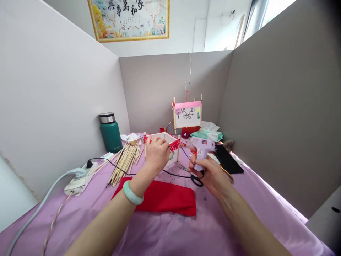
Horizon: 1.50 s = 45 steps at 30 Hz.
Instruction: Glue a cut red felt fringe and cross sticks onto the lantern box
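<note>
A small wooden-framed lantern with white panels stands on the table, red fringe trim along its top edge. My left hand is bent over the near rim, fingers closed at the fringe; the fingertips are partly hidden. To its right, my right hand grips a lavender hot glue gun, raised above the table. A black cord runs from the gun's handle leftward across the table. Beneath the right hand lie scissors with black handles. Folded red cloth lies in front of the lantern.
Wooden sticks lie left, near a green bottle and a power strip. Behind hangs a finished-looking paper lantern on a wire. A wipes pack and a black phone-like slab are right. Grey partitions enclose the table.
</note>
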Motion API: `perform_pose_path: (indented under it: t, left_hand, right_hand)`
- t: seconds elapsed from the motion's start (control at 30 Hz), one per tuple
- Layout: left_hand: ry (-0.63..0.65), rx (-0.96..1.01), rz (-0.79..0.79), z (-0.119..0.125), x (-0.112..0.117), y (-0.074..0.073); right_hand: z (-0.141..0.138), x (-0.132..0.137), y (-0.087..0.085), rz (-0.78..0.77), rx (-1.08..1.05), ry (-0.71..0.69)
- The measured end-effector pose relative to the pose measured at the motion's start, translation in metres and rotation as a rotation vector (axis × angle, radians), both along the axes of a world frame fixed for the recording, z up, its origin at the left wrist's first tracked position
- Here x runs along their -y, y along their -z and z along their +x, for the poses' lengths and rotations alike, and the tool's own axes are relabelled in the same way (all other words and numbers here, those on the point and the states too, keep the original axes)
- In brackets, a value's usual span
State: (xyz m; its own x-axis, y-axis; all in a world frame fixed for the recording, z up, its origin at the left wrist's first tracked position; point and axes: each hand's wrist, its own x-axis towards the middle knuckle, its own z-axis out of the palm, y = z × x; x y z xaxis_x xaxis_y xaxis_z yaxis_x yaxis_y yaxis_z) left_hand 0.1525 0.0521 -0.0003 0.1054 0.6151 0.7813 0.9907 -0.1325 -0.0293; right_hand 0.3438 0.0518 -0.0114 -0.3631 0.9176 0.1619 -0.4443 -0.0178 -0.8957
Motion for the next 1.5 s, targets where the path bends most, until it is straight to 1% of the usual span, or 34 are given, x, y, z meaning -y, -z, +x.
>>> perform_pose_path:
  t: [0.13,0.33,0.53,0.67,0.8,1.1,1.5]
  left_hand:
    - [0.012,-0.031,-0.023,0.001,0.001,0.000]
    - [0.051,-0.053,-0.017,0.003,0.002,0.002]
    - [0.077,0.031,0.026,-0.003,0.005,0.002]
    - [0.041,0.058,0.043,-0.008,0.005,0.003]
    - [-0.010,0.028,0.040,-0.008,0.005,0.003]
    - [-0.039,-0.011,0.045,-0.002,-0.001,0.001]
    - [0.006,0.019,0.029,0.000,-0.004,0.000]
  right_hand:
    - [-0.010,0.001,-0.007,-0.019,0.133,0.025]
    - [-0.019,-0.013,-0.011,-0.028,0.125,-0.093]
    - [-0.024,-0.030,-0.010,-0.047,0.147,-0.137]
    - [-0.027,-0.036,-0.009,-0.057,0.169,-0.147]
    - [-0.030,-0.037,-0.010,-0.056,0.204,-0.176]
    - [-0.031,-0.037,-0.014,-0.070,0.216,-0.176]
    - [-0.032,-0.040,-0.013,-0.054,0.273,-0.137]
